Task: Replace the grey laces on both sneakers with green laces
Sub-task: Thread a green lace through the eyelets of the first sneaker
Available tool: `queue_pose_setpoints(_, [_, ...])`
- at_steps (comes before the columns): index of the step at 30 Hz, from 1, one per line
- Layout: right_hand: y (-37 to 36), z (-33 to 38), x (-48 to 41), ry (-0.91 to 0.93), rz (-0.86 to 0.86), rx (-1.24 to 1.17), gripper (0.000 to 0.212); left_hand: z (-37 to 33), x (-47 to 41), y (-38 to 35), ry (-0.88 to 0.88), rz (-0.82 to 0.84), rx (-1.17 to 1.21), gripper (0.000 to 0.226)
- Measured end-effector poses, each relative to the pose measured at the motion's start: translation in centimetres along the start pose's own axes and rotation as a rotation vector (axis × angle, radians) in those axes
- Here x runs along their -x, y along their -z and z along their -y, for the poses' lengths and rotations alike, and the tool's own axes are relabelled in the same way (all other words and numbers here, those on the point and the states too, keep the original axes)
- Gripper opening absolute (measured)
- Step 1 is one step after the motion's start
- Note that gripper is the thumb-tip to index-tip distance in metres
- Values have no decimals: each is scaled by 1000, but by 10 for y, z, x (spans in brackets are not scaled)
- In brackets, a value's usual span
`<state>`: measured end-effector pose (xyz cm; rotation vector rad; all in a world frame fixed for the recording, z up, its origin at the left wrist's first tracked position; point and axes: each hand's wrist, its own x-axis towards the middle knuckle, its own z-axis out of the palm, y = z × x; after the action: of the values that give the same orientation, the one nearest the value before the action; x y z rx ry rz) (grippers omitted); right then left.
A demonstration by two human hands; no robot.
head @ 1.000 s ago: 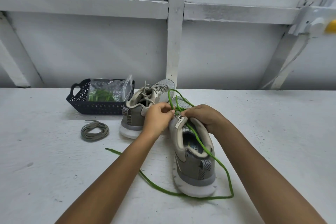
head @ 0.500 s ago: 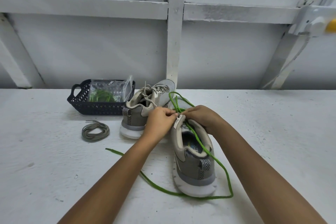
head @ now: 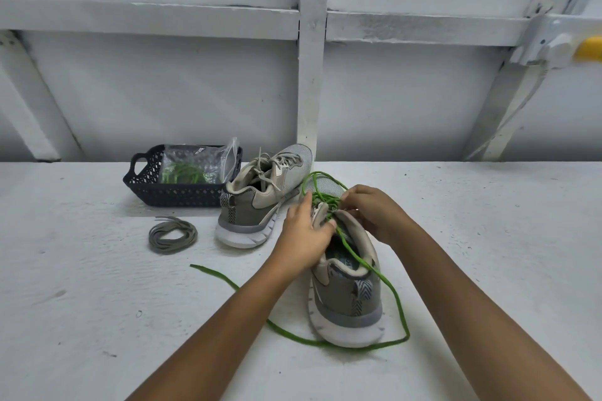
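Both grips are busy at the tongue of the near sneaker, which has a green lace part-threaded through it.

At the back left of the white surface a dark basket holds a clear bag of green laces. A coiled grey lace lies in front of it. The far sneaker, still laced in grey, stands just beside the basket and close behind the left-hand grip. That grip clasps the near sneaker's side, with the thumb over the tongue. The right-hand grip is curled and pinches the green lace at the eyelets. The lace loops over the toe beyond both grips. Its loose length runs back through the shoe's opening, round the heel and away to the left across the surface.
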<state>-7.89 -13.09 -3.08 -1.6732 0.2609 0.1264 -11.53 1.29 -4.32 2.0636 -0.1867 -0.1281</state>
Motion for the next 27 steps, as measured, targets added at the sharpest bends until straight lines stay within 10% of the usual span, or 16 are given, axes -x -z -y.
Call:
queue_pose_setpoints(13, [41, 11, 38, 180, 77, -610, 29, 1, 6, -8, 37, -197, 104, 47])
queue_pose_setpoints(21, [51, 36, 38, 80, 179, 729, 20, 2, 8, -8, 33, -192, 116, 43])
queue_pose_setpoints(27, [-3, 45, 17, 356, 96, 1088, 23, 2, 8, -6, 48, -189, 92, 41])
